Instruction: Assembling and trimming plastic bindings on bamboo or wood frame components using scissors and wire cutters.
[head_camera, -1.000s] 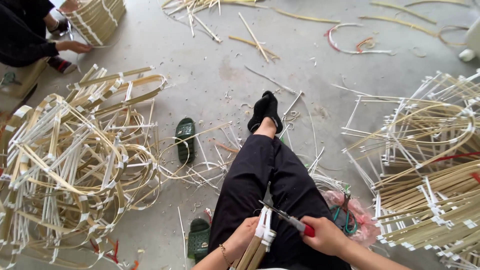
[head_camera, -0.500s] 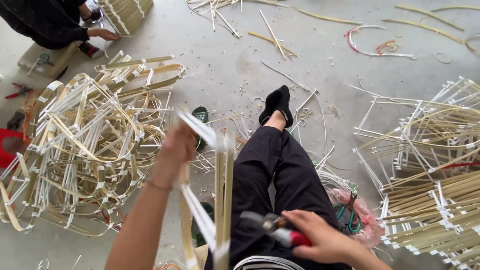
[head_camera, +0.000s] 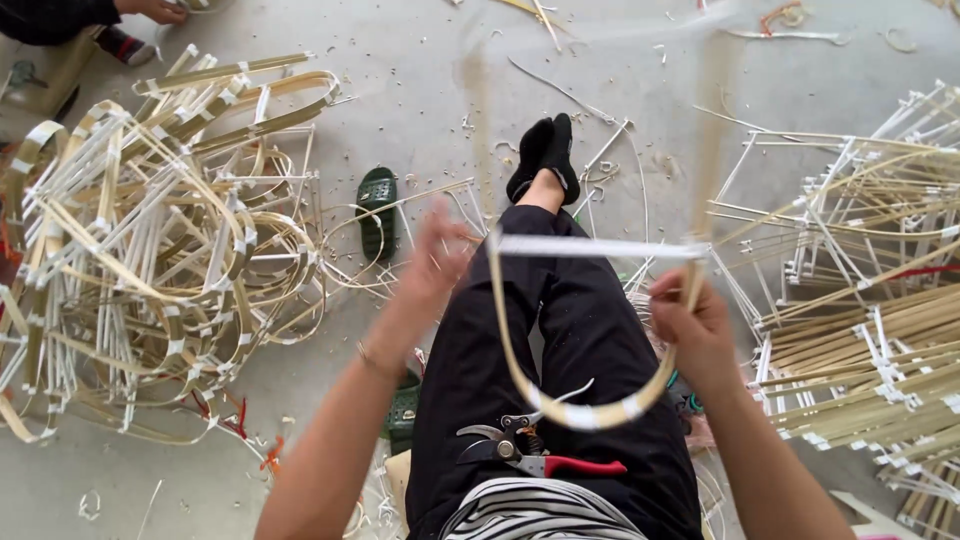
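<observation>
The light is soft, even daylight, bright, with no strong shadows on the grey floor (head_camera: 400, 110). There is no glare. The left hand (head_camera: 435, 262) is blurred by motion, and the bent cane frame (head_camera: 590, 330) is smeared near the top. The edges bend a little from the wide lens.

frame (head_camera: 600, 410): smooth pale cane | shears (head_camera: 520, 450): dark metal, red plastic grip | floor (head_camera: 420, 90): rough matt concrete

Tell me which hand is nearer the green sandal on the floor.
Left. The left hand hovers just right of the green sandal, blurred. The right hand grips the bent cane frame, across the legs.
</observation>
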